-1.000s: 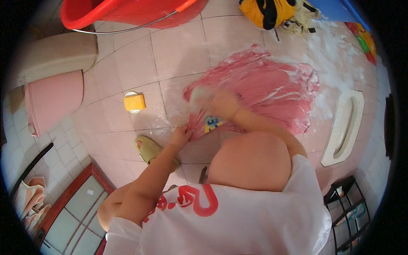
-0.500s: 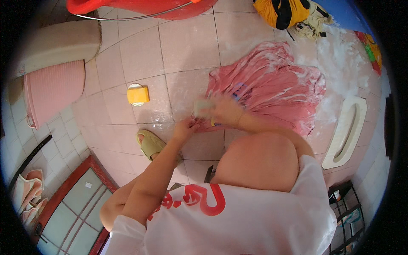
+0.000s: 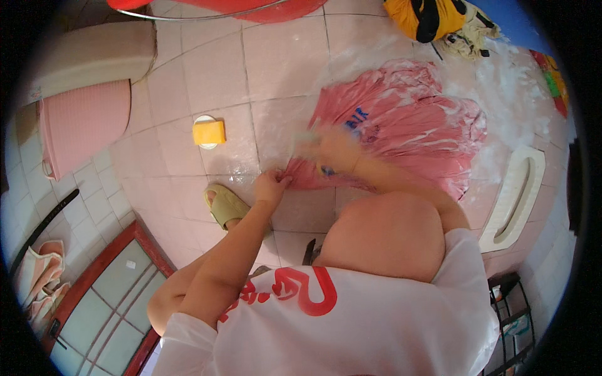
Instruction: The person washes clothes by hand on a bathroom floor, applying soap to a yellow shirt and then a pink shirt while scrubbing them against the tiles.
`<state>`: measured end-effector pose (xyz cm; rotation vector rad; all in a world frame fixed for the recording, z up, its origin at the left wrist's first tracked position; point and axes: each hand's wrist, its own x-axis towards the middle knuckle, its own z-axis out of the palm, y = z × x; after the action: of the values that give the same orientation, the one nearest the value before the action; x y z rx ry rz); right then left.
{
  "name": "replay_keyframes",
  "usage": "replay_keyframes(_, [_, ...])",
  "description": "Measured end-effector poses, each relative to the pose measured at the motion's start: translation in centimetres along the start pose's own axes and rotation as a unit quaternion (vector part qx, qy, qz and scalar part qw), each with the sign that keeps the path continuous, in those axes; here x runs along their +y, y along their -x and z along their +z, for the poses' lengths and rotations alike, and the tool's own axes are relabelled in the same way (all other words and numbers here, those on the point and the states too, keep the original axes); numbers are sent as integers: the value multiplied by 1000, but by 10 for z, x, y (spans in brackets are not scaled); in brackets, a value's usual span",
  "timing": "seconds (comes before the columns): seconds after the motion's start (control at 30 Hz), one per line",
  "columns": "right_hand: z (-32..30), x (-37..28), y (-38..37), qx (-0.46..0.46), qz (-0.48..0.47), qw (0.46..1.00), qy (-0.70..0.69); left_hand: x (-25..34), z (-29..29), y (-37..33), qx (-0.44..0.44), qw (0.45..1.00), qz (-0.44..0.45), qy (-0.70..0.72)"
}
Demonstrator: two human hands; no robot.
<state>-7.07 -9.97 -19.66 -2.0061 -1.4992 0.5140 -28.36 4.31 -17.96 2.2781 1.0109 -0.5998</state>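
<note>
A wet, soapy pink garment [image 3: 401,131] with blue print lies spread over the tiled floor. My left hand [image 3: 273,184] pinches its near left corner against the tiles. Just to the right and farther off, my right hand [image 3: 338,150] is smeared by motion over the garment's left part. A pale greenish block [image 3: 305,144] is in its fingers, too blurred to tell whether brush or soap. To the left, a yellow soap bar [image 3: 209,132] rests on a small white dish [image 3: 205,146].
A red bucket [image 3: 276,11] stands at the far edge. Yellow-and-black cloth [image 3: 433,19] lies at the far right beside foam [image 3: 511,81]. A white squat toilet [image 3: 513,199] is at right, a black rack [image 3: 511,319] nearer. A pink washboard [image 3: 88,122] stands left.
My right hand, with the pale block, has shifted slightly away from me over the garment. The left hand keeps its pinch on the corner. The whole view has tilted a little.
</note>
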Motion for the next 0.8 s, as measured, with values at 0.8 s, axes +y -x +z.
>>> replay_keyframes(0.8, [27,-1,10,61,24,998,-22,6,-1,12,-9,979,-63,195])
